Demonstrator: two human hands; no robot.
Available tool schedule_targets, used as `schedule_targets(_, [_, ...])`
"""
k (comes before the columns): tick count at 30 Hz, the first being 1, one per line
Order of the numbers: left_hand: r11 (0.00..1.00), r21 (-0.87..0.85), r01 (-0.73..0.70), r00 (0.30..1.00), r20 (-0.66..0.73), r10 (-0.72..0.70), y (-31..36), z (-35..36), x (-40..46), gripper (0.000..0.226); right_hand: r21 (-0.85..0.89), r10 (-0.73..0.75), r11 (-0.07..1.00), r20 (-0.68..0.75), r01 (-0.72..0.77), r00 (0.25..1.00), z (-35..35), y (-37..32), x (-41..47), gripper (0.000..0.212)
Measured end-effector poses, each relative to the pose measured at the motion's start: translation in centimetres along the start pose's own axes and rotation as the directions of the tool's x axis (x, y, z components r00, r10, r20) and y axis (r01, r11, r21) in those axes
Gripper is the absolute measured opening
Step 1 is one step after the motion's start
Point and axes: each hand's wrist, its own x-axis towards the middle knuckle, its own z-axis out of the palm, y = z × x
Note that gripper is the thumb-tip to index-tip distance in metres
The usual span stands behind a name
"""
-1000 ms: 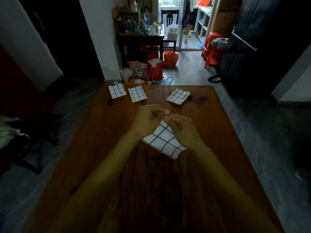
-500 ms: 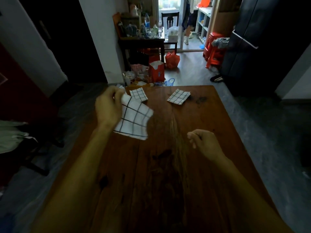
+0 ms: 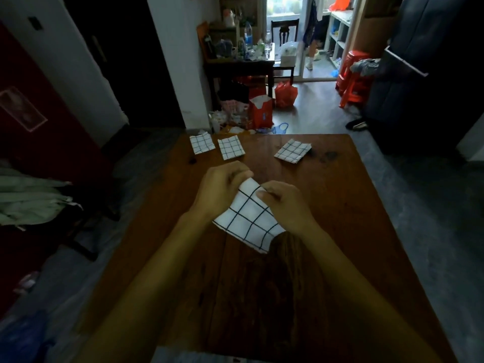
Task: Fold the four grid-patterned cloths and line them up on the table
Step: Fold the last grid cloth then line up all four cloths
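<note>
Over the middle of the brown wooden table (image 3: 340, 205), a white cloth with a black grid (image 3: 248, 221) is held by both hands. My left hand (image 3: 220, 192) grips its top left corner and my right hand (image 3: 285, 203) pinches its top edge beside it. The cloth hangs down toward me, partly folded. Along the far edge lie three folded grid cloths: one at the far left (image 3: 201, 144), one beside it (image 3: 231, 147), and one further right (image 3: 292, 151), set at an angle.
A dark knot (image 3: 193, 160) marks the table's left side and dark stains (image 3: 326, 155) lie by the right cloth. Beyond the far edge the floor holds red bags (image 3: 262, 111), a cluttered dark side table (image 3: 241, 64) and red stools (image 3: 353, 77). Grey-green fabric (image 3: 31, 200) lies at left.
Half a second ago my left hand alone held the cloth up at the left while my right hand was free. Now both hands hold it together over the table's middle.
</note>
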Motion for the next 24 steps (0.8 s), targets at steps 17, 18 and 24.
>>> schedule_targets(17, [0.736,-0.533,0.416,0.701,-0.327,-0.633,-3.8,-10.3,-13.8,0.004,0.443,0.139,0.867,0.221,-0.226,0.965,10.6,-10.1,-0.6,0.017])
schedule_targets(18, [0.732,-0.552,0.401,0.679,-0.357,-0.641,-3.9,-11.8,-14.5,0.004,0.414,0.108,0.884,0.27,-0.217,0.957,11.6,-11.4,-0.5,0.018])
schedule_targets(24, [0.731,-0.598,0.328,0.605,-0.461,-0.649,-6.2,-21.5,-21.8,0.02,0.402,-0.01,0.909,0.286,-0.111,0.958,20.1,-21.0,-1.4,0.019])
